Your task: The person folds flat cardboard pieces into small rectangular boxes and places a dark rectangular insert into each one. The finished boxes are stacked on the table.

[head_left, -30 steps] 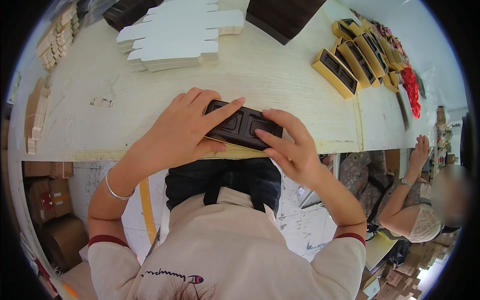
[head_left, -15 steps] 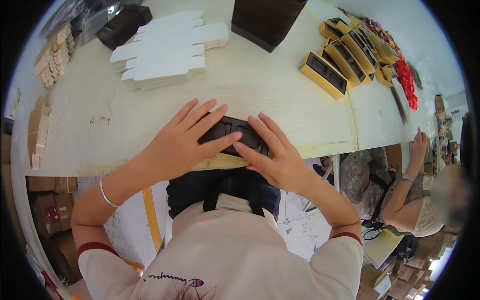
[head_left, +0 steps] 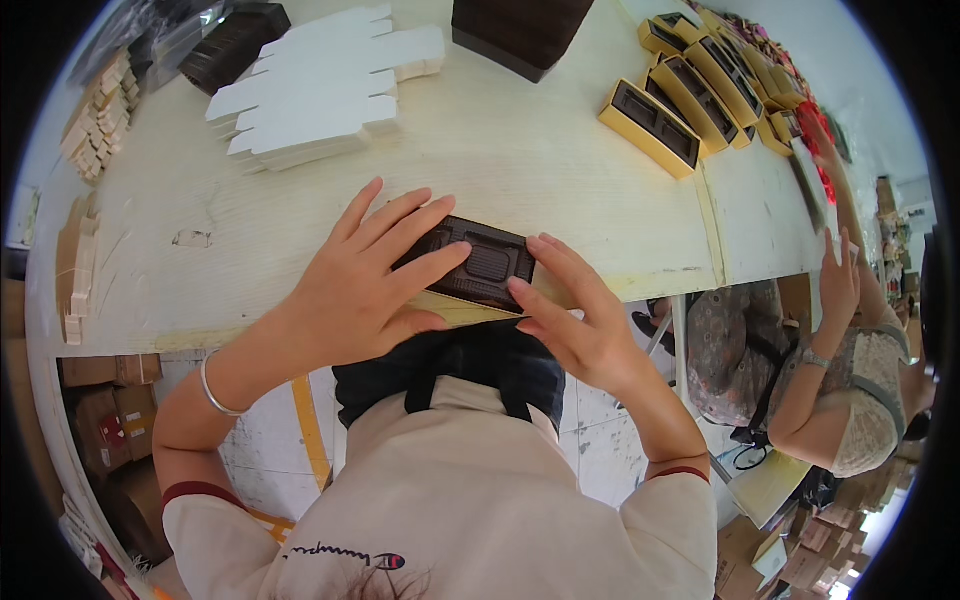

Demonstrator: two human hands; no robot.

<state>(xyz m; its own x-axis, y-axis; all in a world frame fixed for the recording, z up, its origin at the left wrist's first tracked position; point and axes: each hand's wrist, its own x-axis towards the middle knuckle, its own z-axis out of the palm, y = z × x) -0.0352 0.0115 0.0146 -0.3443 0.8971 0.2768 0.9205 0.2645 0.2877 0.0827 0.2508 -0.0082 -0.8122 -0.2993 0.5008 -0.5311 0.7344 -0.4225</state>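
A narrow box [head_left: 456,307] with a yellow-gold side lies at the table's near edge, in front of my body. In its top sits a dark brown plastic insert [head_left: 488,262] with moulded recesses. My left hand [head_left: 372,268] is spread over the left part; its index fingertip touches the insert and its thumb lies by the near side. At the right end, my right hand [head_left: 580,305] holds the box, with one fingertip on the insert, others at the far corner and the thumb near the front side. My left palm hides the box's left end.
Flat white cartons [head_left: 305,95] are stacked at the far left. A dark brown box [head_left: 518,35] stands at the back. Several gold boxes with dark inserts [head_left: 655,128] are piled at right, beside red material [head_left: 826,170]. Another person [head_left: 830,385] sits at the right.
My right hand has slid rightward, uncovering more of the insert. My left thumb has moved back to the near side. The other person's arm now reaches toward the red material.
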